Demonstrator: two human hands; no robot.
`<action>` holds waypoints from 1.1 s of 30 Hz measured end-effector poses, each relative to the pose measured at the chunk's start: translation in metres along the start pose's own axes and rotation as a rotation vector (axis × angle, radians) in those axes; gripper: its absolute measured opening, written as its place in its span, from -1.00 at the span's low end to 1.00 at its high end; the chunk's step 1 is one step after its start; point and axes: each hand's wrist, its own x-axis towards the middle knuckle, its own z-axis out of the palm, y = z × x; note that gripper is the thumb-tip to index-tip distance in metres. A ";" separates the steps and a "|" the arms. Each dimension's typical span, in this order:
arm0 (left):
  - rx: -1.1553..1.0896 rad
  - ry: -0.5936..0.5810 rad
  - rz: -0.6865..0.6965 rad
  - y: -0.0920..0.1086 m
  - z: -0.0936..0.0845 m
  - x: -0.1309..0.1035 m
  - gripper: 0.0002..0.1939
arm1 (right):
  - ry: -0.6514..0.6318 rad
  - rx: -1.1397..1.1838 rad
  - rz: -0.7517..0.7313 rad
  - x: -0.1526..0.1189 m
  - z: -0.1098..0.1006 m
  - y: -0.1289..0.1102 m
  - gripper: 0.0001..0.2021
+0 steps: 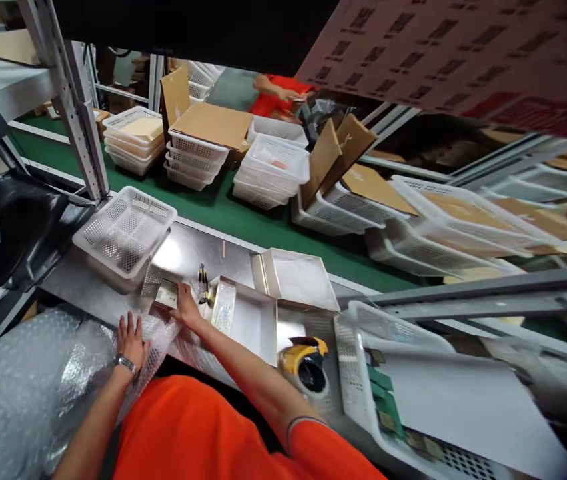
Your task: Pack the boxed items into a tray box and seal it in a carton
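My left hand (132, 343) lies flat with its fingers spread on a sheet of bubble wrap (156, 333) at the near edge of the bench. A small dark-sided box with a pale top (166, 294) rests on the wrap, and my right hand (186, 307) grips its right side. The underside of that box is hidden. Just beyond my right hand lies a yellow-and-black cutter (202, 277). To its right sits an open white carton (256, 320), with a bubble-wrapped item (224, 308) along its left side.
A large bubble wrap roll (18, 380) fills the near left. A white basket (126, 230) stands beyond my hands. Rightward are a carton lid (300, 277), a yellow tape dispenser (306, 363) and a basket (358, 373) holding green pieces. Stacked baskets line a green conveyor (203, 210); a person works behind.
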 end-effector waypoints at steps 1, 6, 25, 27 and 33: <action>0.007 0.019 -0.017 -0.002 -0.003 0.001 -0.24 | 0.020 0.013 0.002 -0.001 0.003 0.001 0.18; -0.008 0.081 -0.128 -0.022 -0.032 0.016 -0.38 | -0.001 0.064 -0.057 -0.011 0.016 -0.004 0.21; -0.359 0.145 0.093 0.061 -0.048 0.054 0.42 | -0.070 -0.282 0.221 0.060 -0.059 -0.025 -0.53; -0.347 0.068 0.026 0.084 -0.046 0.075 0.34 | -0.118 -0.336 0.238 0.065 -0.053 -0.026 -0.51; -0.392 0.038 -0.047 0.078 -0.029 0.053 0.17 | -0.246 -0.366 0.227 0.070 -0.050 -0.016 -0.77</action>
